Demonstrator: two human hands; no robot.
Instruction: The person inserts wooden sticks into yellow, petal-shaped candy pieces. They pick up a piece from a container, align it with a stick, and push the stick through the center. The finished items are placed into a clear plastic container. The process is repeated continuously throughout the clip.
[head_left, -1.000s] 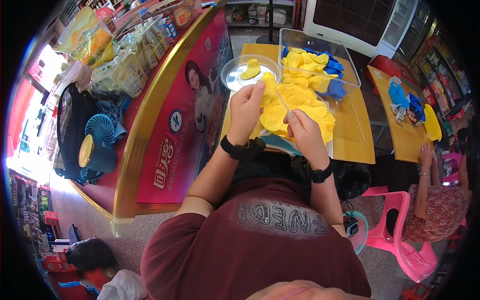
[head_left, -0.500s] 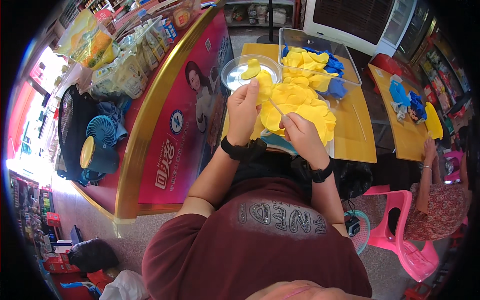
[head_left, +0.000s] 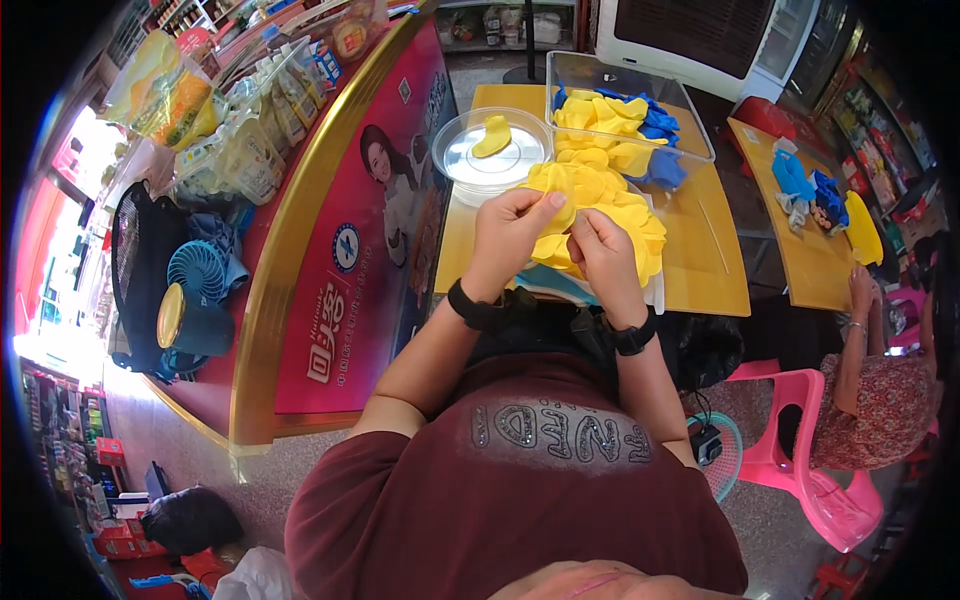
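Note:
My left hand (head_left: 507, 235) pinches a yellow petal-shaped piece (head_left: 560, 183), thumb on top, above the table. Close beside it, my right hand (head_left: 610, 262) is closed with thumb and forefinger together at the lower edge of that piece; the thin stick in its grip is mostly hidden by the fingers. Beneath and behind both hands lies a heap of yellow petal pieces (head_left: 630, 225). A clear round plastic bowl (head_left: 442, 160) stands beyond my left hand, with one curved yellow piece (head_left: 492, 137) in it.
Behind the heap, a clear plastic bin (head_left: 700, 150) holds yellow and blue pieces (head_left: 662, 168). Another thin stick (head_left: 716, 240) lies on the wooden table (head_left: 700, 280). A counter (head_left: 262, 300) runs along the left. At right are a pink chair (head_left: 805, 430) and another person's hand (head_left: 860, 290).
Both hands have come lower, toward me, and closer together, bringing the yellow piece away from the bowl and over the heap. The stick that showed between them is now largely covered.

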